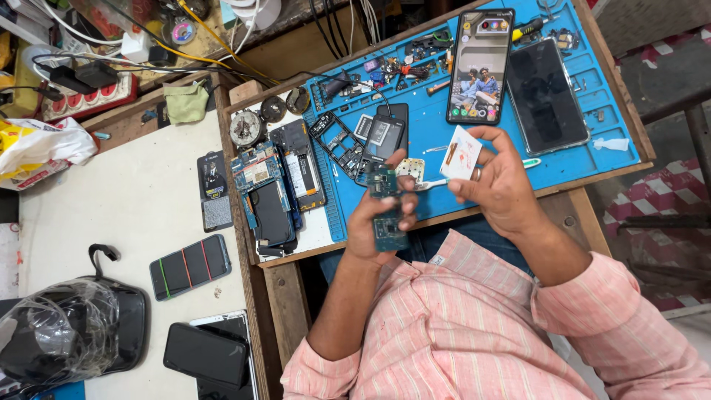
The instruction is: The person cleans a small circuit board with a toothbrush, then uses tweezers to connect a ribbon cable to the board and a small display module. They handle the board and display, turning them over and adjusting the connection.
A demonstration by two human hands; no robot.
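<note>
My left hand (379, 222) is closed around a small green circuit board (386, 207), pinching it upright near my chest so its face turns up to my eyes. My right hand (498, 185) grips a little white card with red marks (461, 152) between thumb and fingers, and a thin white-handled tool (432, 183) sticks out from under the fingers towards the board; I keep both hands lifted clear of the worktop (148, 192), probably so nothing below gets knocked. Just beyond them lies the blue repair mat (437, 126), crowded with a lit phone showing a photo (481, 65), a dark-screened phone (546, 95) to its right, a black phone frame (337, 141) and loose small parts at the far edge. Left of the mat sit opened phone bodies with blue boards (268, 192). Further left are a dark phone with coloured stripes (190, 265) and a plastic-wrapped black bag (67, 330). That clutter leaves little room for setting the board down.
</note>
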